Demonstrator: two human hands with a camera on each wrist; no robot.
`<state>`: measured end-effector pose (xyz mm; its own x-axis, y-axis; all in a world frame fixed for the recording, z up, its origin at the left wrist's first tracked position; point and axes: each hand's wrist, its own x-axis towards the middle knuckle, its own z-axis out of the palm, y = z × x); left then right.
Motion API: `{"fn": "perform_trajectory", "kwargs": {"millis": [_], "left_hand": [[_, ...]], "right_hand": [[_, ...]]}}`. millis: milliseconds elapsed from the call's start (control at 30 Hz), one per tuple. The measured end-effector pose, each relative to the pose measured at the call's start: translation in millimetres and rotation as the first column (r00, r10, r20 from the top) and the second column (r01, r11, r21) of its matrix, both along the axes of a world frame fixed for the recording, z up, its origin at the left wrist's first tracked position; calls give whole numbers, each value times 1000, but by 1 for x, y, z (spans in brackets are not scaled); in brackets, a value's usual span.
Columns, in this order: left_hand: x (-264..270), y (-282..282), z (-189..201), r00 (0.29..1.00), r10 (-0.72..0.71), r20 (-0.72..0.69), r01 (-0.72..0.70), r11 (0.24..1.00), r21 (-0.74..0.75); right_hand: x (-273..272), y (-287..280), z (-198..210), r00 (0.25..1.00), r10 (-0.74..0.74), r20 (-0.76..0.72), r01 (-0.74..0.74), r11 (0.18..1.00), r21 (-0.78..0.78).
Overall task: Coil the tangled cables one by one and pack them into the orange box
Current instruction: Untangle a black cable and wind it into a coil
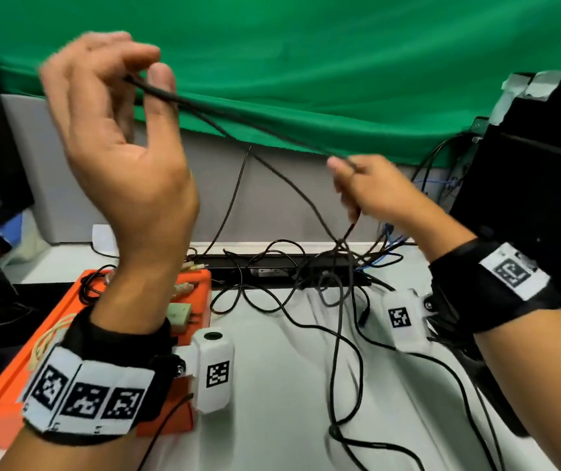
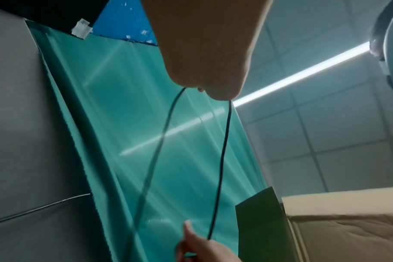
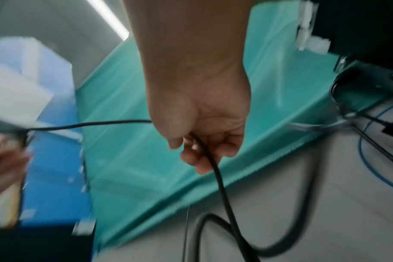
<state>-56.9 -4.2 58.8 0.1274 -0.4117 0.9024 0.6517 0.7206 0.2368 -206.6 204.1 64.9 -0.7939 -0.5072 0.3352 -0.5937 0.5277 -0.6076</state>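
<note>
Black cable (image 1: 238, 120) is seen stretched between two raised hands in the head view. It is pinched at the upper left between the thumb and fingertips of the left hand (image 1: 116, 130), which is held high in front of the green cloth (image 1: 340, 62). From there two strands are run down to the right hand (image 1: 371, 192), lower and further right, whose fingers are curled round the cable. Below that hand the cable is dropped into a tangle of black cables (image 1: 323, 283) spread over the white table (image 1: 272, 385). At the near left the orange box (image 1: 10, 385) is set on the table, with a small coil of black wire and some pale bits lying in it; it is partly hidden by the left wrist. A black bar (image 1: 272, 266) is laid along the far edge of the table.

In the left wrist view, the left hand (image 2: 204, 53) is shown from below, and a loop of the cable (image 2: 222, 159) is hung from its closed fingertips. The right hand (image 2: 204, 250) is caught at the bottom edge, where one strand is met.

In the right wrist view, much blurred, the right hand (image 3: 200, 115) is shown with its fingers bent round the cable (image 3: 220, 177), which is passed through the fist and out to the left towards the left hand (image 3: 5, 156).
</note>
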Motion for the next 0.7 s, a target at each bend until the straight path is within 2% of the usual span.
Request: {"fn": "perform_trajectory", "kwargs": {"millis": [100,200,267,367,400,433,500,567,700], "left_hand": [[0,-9,1,979,-30,203,11,996,90],[-6,-7,-5,885,-91,457,29,990,140],[-8,-1,-9,727,-182,662,126,983,131],[-4,14,-11,353,-200,914,363,930,63],[0,19,-11,252,-170,953,431,901,47],[2,23,-11,194,-143,971,481,876,33],[5,29,-11,176,-125,976,518,855,16],[3,34,-14,221,-132,966,484,875,9],[-6,41,-19,445,-107,889,386,919,-83]], "right_hand": [[1,4,26,991,35,131,18,925,-380],[15,5,50,989,61,138,37,788,-614],[24,7,68,995,65,75,0,755,-655],[26,10,83,995,100,-23,-97,845,-526],[25,10,84,994,92,-54,-106,870,-481],[24,11,84,993,80,-85,-110,880,-462],[22,12,83,990,82,-113,-127,863,-489],[23,13,83,981,177,-85,-194,822,-536],[39,2,89,912,409,-19,-362,783,-507]]}}
